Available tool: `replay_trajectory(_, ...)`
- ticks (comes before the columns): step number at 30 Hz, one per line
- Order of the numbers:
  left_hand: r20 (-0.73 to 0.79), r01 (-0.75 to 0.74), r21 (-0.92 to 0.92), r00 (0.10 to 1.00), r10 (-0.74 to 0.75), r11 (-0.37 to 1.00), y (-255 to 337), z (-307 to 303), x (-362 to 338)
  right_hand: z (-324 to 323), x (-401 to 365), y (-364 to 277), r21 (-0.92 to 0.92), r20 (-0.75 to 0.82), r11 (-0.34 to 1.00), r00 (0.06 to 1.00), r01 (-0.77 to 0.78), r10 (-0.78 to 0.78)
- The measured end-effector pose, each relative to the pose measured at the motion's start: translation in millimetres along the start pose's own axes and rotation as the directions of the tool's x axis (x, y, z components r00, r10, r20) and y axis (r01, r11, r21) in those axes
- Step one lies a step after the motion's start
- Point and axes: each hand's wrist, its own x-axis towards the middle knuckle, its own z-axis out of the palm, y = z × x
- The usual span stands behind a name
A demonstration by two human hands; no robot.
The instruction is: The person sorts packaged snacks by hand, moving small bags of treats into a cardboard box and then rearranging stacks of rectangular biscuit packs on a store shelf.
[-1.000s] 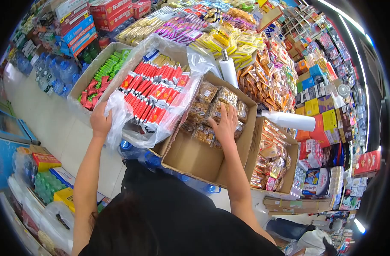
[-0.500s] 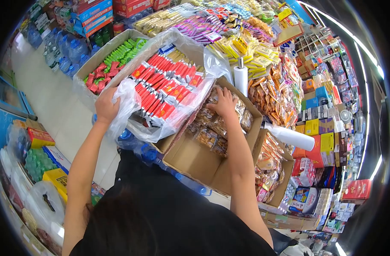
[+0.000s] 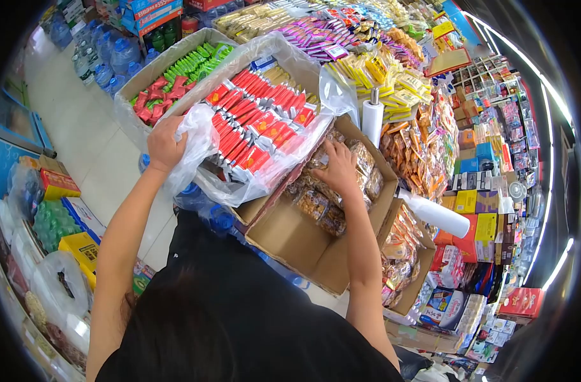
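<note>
My left hand (image 3: 167, 144) is closed on a crumpled, translucent white plastic bag (image 3: 200, 135), by the near left corner of a box of red-and-white wrapped snacks (image 3: 265, 121). Inside a cardboard box (image 3: 290, 229) to its right, my right hand (image 3: 340, 169) lies on clear-wrapped packs of brown snacks (image 3: 313, 204). Its fingers are apart and bent over the packs at the far end, and their tips are partly hidden among the wrappers. The near part of this box shows bare cardboard.
Green and red sweets (image 3: 189, 73) fill a box at the far left. A white plastic roll (image 3: 372, 118) stands upright behind my right hand, and another roll (image 3: 437, 213) lies to the right. Large water bottles (image 3: 122, 56) stand on the floor. A box of wrapped snacks (image 3: 399, 254) is beside my right forearm.
The view has shifted slightly. My right hand's fingers are more bent over the brown snack packs than before. My left hand still grips the plastic bag.
</note>
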Motion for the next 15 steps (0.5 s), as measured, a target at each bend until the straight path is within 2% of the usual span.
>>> replay_trajectory(1, -0.003, -0.002, 0.004, 1.000, 0.002, 1.000, 0, 0, 0, 2, -5, -7, 0.001, 0.001, 1.000, 1.000, -0.003, 0.003)
replay_trajectory(3, 0.003, -0.005, -0.001, 1.000, 0.005, 1.000, 0, 0, 0, 5, -14, -22, -0.136, -0.043, 0.991, 0.999, 0.011, -0.017)
replay_trajectory(7, 0.005, -0.009, -0.022, 1.000, 0.010, 1.000, 0, -1, 1, 22, -11, -21, -0.203, -0.115, 0.979, 0.992, 0.023, -0.047)
replay_trajectory(11, -0.007, -0.019, -0.010, 1.000, 0.019, 1.000, 2, -1, 0, 17, -7, -22, -0.246, -0.095, 0.969, 0.996, -0.027, 0.004)
replay_trajectory(15, -0.010, -0.018, -0.010, 1.000, 0.017, 1.000, 2, -1, 1, 3, -1, -30, -0.281, -0.010, 0.959, 0.999, -0.035, 0.033)
